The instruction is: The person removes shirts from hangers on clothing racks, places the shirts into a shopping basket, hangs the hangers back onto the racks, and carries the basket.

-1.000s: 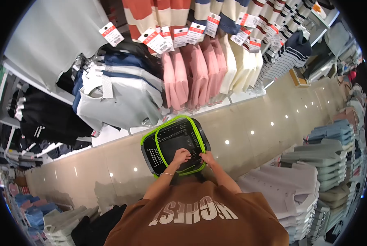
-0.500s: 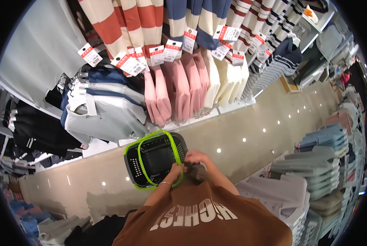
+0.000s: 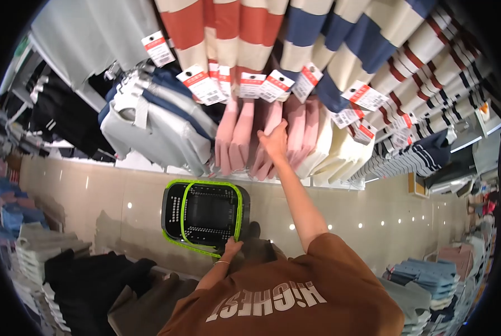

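Note:
My left hand [image 3: 232, 248] is closed on the near right corner of a black shopping basket [image 3: 245, 204], where its bright green handle [image 3: 184, 215] meets the rim. The basket looks empty and hangs or stands low over the floor; which one I cannot tell. My right arm is stretched forward, and my right hand [image 3: 275, 140] grips one of the pink tops [image 3: 240, 134] hanging in the rack, thumb on the left and fingers on the far side. Cream tops [image 3: 340, 154] hang just right of it. Striped garments [image 3: 256, 28] with paper price tags [image 3: 275, 85] hang above.
Grey and navy polo shirts [image 3: 155, 129] hang left of the pink tops, with black clothes [image 3: 65, 115] further left. Folded blue garments [image 3: 427, 277] are stacked at the lower right. Black clothing [image 3: 96, 280] lies at the lower left. Tiled floor [image 3: 362, 213] runs between the displays.
My right hand has left the basket's side and reached forward and up to the pink tops. The view has shifted closer to the rack. My left hand stays on the basket.

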{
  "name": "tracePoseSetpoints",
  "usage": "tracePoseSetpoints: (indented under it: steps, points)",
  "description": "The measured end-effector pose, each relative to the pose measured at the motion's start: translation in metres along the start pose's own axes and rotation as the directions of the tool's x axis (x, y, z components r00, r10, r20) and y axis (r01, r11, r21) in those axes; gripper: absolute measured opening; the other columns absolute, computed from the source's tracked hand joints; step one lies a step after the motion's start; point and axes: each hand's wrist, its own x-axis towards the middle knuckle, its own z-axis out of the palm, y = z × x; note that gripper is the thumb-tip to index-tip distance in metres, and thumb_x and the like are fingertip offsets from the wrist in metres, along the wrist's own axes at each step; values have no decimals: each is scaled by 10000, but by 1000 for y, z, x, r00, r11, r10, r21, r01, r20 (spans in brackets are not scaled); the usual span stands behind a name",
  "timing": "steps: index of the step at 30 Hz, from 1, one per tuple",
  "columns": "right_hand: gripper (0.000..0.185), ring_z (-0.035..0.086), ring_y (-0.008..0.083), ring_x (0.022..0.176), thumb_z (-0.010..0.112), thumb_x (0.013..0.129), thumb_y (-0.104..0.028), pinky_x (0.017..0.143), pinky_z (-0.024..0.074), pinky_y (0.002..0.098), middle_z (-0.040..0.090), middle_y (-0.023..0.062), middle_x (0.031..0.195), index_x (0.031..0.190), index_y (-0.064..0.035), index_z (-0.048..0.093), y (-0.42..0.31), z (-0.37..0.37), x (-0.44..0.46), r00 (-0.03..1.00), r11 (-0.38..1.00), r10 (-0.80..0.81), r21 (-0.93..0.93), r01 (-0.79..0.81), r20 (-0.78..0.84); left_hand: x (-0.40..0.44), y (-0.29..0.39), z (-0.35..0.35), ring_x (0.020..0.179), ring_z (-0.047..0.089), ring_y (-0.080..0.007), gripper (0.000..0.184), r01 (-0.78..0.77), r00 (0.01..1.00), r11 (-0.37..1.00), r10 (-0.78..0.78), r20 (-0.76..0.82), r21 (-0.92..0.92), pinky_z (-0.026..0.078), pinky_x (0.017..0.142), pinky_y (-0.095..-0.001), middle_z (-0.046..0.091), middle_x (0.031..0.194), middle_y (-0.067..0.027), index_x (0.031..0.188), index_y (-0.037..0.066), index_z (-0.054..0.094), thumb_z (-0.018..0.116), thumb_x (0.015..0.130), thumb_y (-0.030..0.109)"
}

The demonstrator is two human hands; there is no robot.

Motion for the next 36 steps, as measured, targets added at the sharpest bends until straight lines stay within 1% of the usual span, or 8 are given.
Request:
tracePoseSetpoints:
  steps: [1,4,10,16,19,31,34,36]
  points:
    - [749,524,423,1036,697,673,-249,876,422,473,510,280,1156,1242,27,295,-5,1,1,998,998,56,-23,-57,-18,-5,3,3,936,575,-407,474,-29,996,999,31,-80,17,466,812,-430,603,957,-253,1031,-38,530,647,683,263]
    - [706,547,435,985,701,669,-241,858,430,477,563,272,1069,1207,12,320,-9,1,10,985,984,171,-58,-171,3,-7,17,4,964,557,-413,439,-11,1000,1000,11,1,22,460,817,-447,594,978,-259,1060,-40,518,620,708,202]
    - [710,538,429,1006,701,663,-226,869,424,475,557,271,1088,1215,10,322,8,-7,21,995,998,39,-46,-43,-91,-9,28,9,888,591,-383,274,-191,981,979,190,33,63,480,757,-442,612,904,-229,979,4,569,592,721,92]
    - [692,534,428,1015,698,663,-217,880,418,481,556,257,1105,1215,-3,339,13,-16,26,990,985,139,-106,-137,18,-14,43,28,818,603,-358,320,-245,961,969,248,122,-41,481,717,-410,607,859,-209,927,-17,547,706,685,122]
    - [674,537,424,1011,698,665,-218,881,419,482,559,254,1098,1196,-1,346,14,-16,28,993,988,118,-98,-116,14,-15,51,33,851,591,-381,264,-318,939,948,319,128,-28,482,720,-427,604,868,-229,935,2,574,629,693,93]
    - [594,572,421,956,717,626,-290,830,456,502,594,242,1021,1078,-10,451,5,-5,38,973,953,172,-224,-204,-154,-5,48,75,955,553,-405,375,-356,908,934,342,243,18,461,808,-452,590,982,-243,1051,-3,543,633,730,171]
    - [623,556,381,1037,749,591,-266,871,461,477,578,223,1095,1121,-38,513,11,-7,48,946,910,282,-269,-316,-157,16,38,102,1022,538,-406,431,-283,905,956,237,354,81,450,880,-413,572,1067,-250,1087,-3,537,610,701,174]
    - [705,548,388,1049,749,599,-238,874,458,488,565,207,1141,1219,-64,463,13,-9,49,940,895,287,-298,-332,-186,13,47,94,1036,543,-385,501,-181,903,982,143,406,57,451,884,-401,565,1096,-246,1106,-27,527,628,679,216]
